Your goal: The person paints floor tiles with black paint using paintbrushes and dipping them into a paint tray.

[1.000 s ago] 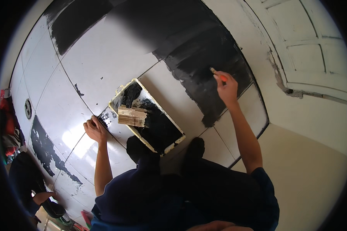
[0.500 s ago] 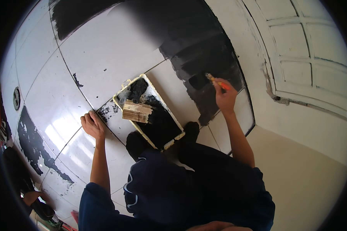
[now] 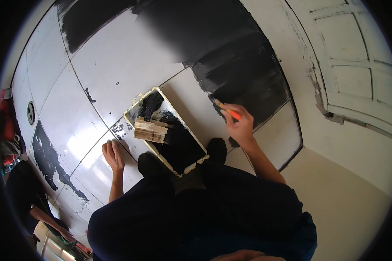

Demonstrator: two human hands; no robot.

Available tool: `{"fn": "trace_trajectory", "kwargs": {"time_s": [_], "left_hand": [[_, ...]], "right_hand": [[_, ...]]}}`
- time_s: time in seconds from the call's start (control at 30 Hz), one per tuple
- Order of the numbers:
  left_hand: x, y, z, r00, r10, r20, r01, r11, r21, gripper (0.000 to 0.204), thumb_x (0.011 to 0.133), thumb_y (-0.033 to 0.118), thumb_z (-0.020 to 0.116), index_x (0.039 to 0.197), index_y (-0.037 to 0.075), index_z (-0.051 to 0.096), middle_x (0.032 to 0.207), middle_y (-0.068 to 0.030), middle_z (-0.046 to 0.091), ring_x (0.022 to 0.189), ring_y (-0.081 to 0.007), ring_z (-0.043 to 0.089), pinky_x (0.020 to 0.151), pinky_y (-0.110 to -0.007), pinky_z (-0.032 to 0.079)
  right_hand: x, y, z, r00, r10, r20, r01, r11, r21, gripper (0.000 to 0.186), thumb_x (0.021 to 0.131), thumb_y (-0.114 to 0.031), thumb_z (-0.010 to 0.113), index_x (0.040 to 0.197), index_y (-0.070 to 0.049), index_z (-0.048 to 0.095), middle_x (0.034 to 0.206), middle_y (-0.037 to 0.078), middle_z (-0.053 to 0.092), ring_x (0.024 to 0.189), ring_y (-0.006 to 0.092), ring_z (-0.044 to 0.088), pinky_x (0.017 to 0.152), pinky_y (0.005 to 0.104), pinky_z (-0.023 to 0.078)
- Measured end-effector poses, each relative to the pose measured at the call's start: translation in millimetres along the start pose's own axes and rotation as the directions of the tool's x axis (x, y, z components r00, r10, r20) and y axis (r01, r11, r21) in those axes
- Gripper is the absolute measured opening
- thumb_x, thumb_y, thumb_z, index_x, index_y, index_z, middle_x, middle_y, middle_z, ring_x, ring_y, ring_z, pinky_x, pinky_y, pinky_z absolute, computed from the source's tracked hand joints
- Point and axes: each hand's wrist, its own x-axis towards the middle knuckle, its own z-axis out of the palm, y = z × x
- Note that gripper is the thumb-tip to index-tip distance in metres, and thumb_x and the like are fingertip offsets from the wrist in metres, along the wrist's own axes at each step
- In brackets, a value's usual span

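Observation:
My right hand (image 3: 241, 126) is closed round the orange and yellow handle of a paintbrush (image 3: 221, 104). The bristles touch the left edge of the black-coated area (image 3: 248, 74) on the pale tile floor (image 3: 104, 48). To the left of the tray, my left hand (image 3: 113, 155) rests its fingertips on the tiles, fingers extended and holding nothing. Between my hands, just ahead of my feet, sits a rectangular tray (image 3: 191, 135) with a pale, crusted rim and black coating inside. A rough piece of wood (image 3: 150, 130) lies across the tray's left side.
At the right, a pale wall (image 3: 335, 161) and a panelled door (image 3: 344, 39) border the floor. A round drain (image 3: 31, 112) and a patchy black area (image 3: 48, 156) lie left. Another person in dark clothes (image 3: 26, 195) is at the lower left.
My right hand has brought the paintbrush left and nearer to me, onto the edge of the black area. The left hand has shifted slightly nearer, its fingers straighter. The view has shifted.

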Motion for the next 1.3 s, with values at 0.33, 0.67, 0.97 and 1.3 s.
{"fn": "trace_trajectory", "kwargs": {"time_s": [0.33,0.67,0.97,1.3], "left_hand": [[-87.5,15.0,29.8,0.991,0.125,-0.049,-0.111,0.969,0.222,0.026,0.108,0.021,0.048,0.11,-0.001,0.061,0.111,-0.0218,0.056,0.105,-0.0399,0.051,0.096,-0.049,0.041],[-74.4,30.5,11.0,0.991,0.092,0.094,-0.109,0.974,0.198,0.034,0.108,0.021,0.039,0.125,-0.003,0.057,0.116,-0.0219,0.057,0.106,-0.0411,0.051,0.095,-0.053,0.042],[-83.5,15.9,16.6,0.994,0.048,0.102,-0.058,0.993,0.107,0.041,0.109,0.03,0.038,0.126,-0.003,0.057,0.118,-0.0222,0.055,0.105,-0.0409,0.049,0.094,-0.053,0.041],[-80.7,24.3,10.8,0.995,0.049,0.083,-0.056,0.995,0.082,0.036,0.111,0.028,0.038,0.112,-0.002,0.058,0.105,-0.0191,0.053,0.099,-0.038,0.047,0.091,-0.049,0.039]], "right_hand": [[104.6,76.4,-17.2,0.978,-0.109,-0.177,0.079,0.982,-0.17,0.015,0.089,-0.003,0.076,0.104,-0.006,0.073,0.101,0.015,0.075,0.093,0.0376,0.071,0.083,0.0441,0.059],[92.9,40.3,-8.0,0.978,-0.006,-0.208,0.037,0.989,0.146,0.017,0.086,0.0,0.077,0.102,-0.005,0.073,0.097,0.012,0.076,0.09,0.0344,0.074,0.078,0.0416,0.06],[182.1,208.6,-87.8,0.939,-0.097,-0.33,-0.004,0.956,-0.294,0.018,0.09,-0.003,0.075,0.107,-0.006,0.075,0.101,0.014,0.076,0.092,0.0364,0.072,0.081,0.0438,0.058],[89.1,68.1,-12.9,0.983,-0.126,-0.136,0.137,0.988,0.074,0.016,0.085,0.0,0.082,0.099,-0.002,0.075,0.099,0.012,0.077,0.089,0.0311,0.075,0.078,0.0372,0.062]]}}
